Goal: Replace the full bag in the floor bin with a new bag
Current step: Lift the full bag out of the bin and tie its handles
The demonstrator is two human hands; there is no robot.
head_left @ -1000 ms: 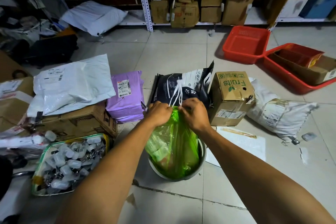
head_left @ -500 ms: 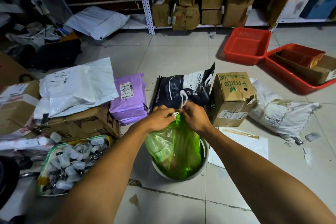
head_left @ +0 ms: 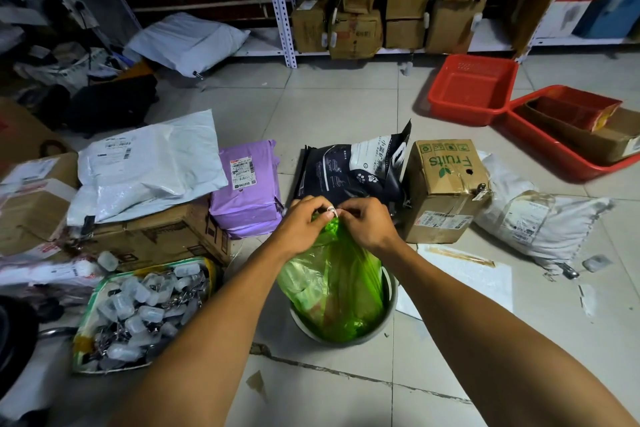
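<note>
A full, translucent green bag (head_left: 334, 291) stands in a round grey floor bin (head_left: 390, 314) at the centre of the tiled floor. Its top is gathered into a bunch with a white drawstring (head_left: 333, 210) at the neck. My left hand (head_left: 304, 224) and my right hand (head_left: 365, 224) meet over that neck, both pinching the white string and the bunched green plastic. The bag's lower part is inside the bin, its upper part rises above the rim.
Close around the bin lie a dark printed bag (head_left: 353, 170), a "Fruits" carton (head_left: 445, 187), a purple parcel (head_left: 247, 189), white mailers (head_left: 145, 166), a tray of small plastic cases (head_left: 138, 312) and a white sack (head_left: 543, 222). Red baskets (head_left: 472, 88) and shelving (head_left: 280, 3) stand farther back.
The loose white drawstring loops that stood above my hands have been drawn down to a short tight piece at the bag's neck. Both hands stayed together over the bin.
</note>
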